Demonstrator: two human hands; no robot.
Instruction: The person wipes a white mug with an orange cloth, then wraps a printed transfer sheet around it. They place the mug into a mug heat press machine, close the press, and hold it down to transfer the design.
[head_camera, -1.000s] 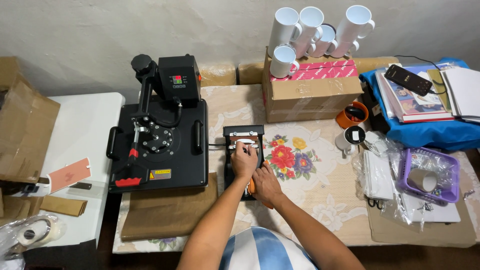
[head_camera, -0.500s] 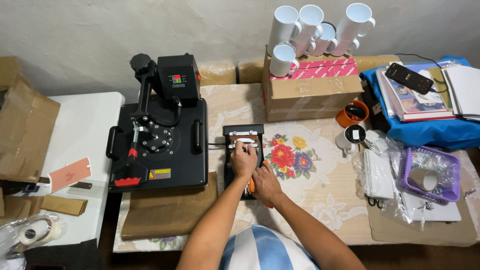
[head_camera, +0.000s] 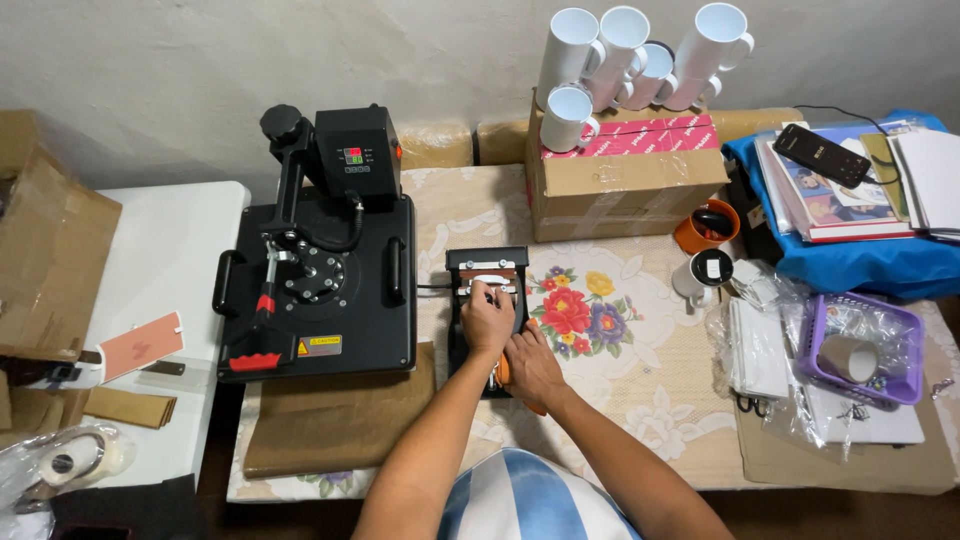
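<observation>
Both hands are working at the small black mug press (head_camera: 487, 272) in the middle of the bench (head_camera: 640, 400). My left hand (head_camera: 487, 318) is lying on top of the press, fingers curled down over its white and brown wrap; I cannot tell whether it is gripping or only pressing. My right hand (head_camera: 532, 366) is sitting just behind and to the right of it, closed around an orange-handled part (head_camera: 503, 372) at the near end of the press, and the two hands are touching.

I am seeing the press resting on a floral cloth (head_camera: 585, 310), just to the right of a large black flat heat press (head_camera: 320, 290), which is sitting closed with its control box at the back. A brown sheet (head_camera: 340, 420) is lying in front of that machine. Behind the mug press a cardboard box (head_camera: 625, 185) is standing against the wall, carrying a cluster of white mugs (head_camera: 640, 60). To the right, an orange cup (head_camera: 708, 228) and a white mug (head_camera: 705, 275) are standing near a purple basket (head_camera: 865, 345), and a blue cloth (head_camera: 850, 255) is holding books. On the far left a white side table (head_camera: 150, 270) is bearing a torn carton (head_camera: 45, 260).
</observation>
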